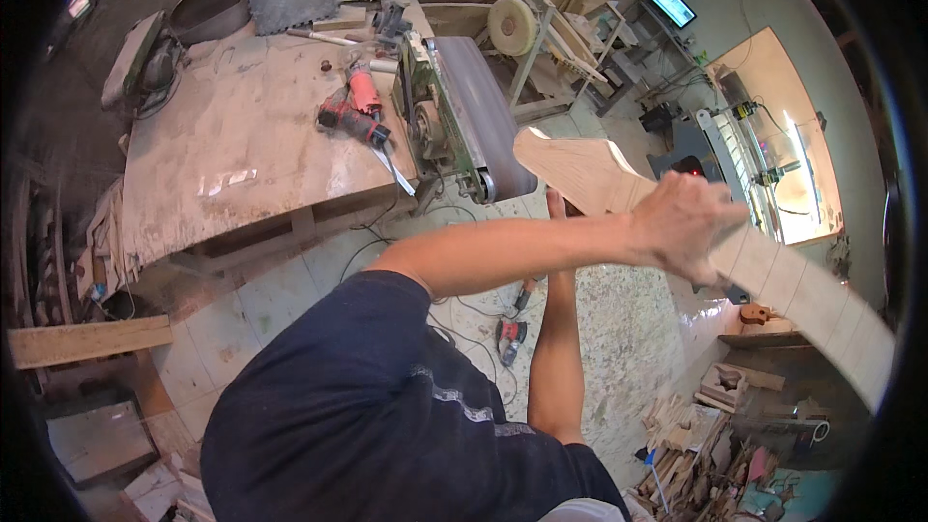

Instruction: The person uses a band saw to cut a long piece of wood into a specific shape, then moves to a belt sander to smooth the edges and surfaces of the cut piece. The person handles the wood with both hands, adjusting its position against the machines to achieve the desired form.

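Note:
A pale, unfinished wooden guitar neck [580, 172] stretches from the middle of the view to the right rim. Its headstock end is beside the belt sander [474, 106], close to the grey belt's near end. Crossing in front of my body, my left arm reaches right, and my left hand [688, 222] is closed around the neck from above. Thin crosswise lines mark the wood beyond that hand. My right hand [556, 205] grips the headstock edge from beneath; a thumb or finger shows there, and the wood covers most of the hand.
Left of the sander, a dusty wooden workbench [213, 126] carries a red and black power tool [358, 106]. A red sander [510, 338] and cables lie on the floor. Wood scraps [686, 454] are heaped at lower right. A lit machine [773, 155] stands behind the neck.

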The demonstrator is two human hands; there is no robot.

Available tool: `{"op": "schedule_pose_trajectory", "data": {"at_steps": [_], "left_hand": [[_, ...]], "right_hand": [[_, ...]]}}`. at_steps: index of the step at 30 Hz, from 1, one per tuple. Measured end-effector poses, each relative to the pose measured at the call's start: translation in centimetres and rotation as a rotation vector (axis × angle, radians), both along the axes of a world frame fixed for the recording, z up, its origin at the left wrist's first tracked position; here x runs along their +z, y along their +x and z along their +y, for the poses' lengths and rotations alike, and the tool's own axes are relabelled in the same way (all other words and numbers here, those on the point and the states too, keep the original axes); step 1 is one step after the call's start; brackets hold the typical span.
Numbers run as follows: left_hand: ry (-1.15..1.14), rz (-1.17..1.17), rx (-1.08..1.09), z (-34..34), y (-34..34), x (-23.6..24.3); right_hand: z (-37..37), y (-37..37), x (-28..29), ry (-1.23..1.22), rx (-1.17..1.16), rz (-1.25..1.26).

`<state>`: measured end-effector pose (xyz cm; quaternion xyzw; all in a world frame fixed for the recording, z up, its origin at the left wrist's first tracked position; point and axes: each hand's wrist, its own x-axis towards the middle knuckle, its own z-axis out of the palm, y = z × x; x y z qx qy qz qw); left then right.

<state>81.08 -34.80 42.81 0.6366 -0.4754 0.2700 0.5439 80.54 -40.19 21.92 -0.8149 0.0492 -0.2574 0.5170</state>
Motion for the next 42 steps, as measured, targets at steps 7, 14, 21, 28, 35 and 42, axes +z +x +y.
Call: {"op": "schedule_pose_trajectory", "data": {"at_steps": [7,14,21,28,35,42], "left_hand": [[-0.070,0.104,0.056,2.4,6.0,2.0],[-0.120,0.330,0.025,5.1,10.0,1.6],[-0.202,0.444,0.094,7.1,12.0,1.5],[-0.231,0.509,0.172,7.9,14.3,1.3],[-0.255,0.561,0.167,8.0,14.7,1.1],[-0.277,0.586,0.162,8.1,14.4,1.2]], "right_hand": [[-1.9,5.6,-0.4,-0.368,0.015,-0.165],[1.4,5.5,4.2,-0.279,0.049,-0.223],[0.8,6.4,4.2,-0.293,0.176,-0.045],[1.4,7.6,4.5,-0.237,0.258,-0.030],[1.0,7.4,5.2,-0.338,0.256,0.018],[0.1,8.0,4.4,-0.367,0.257,0.005]]}}
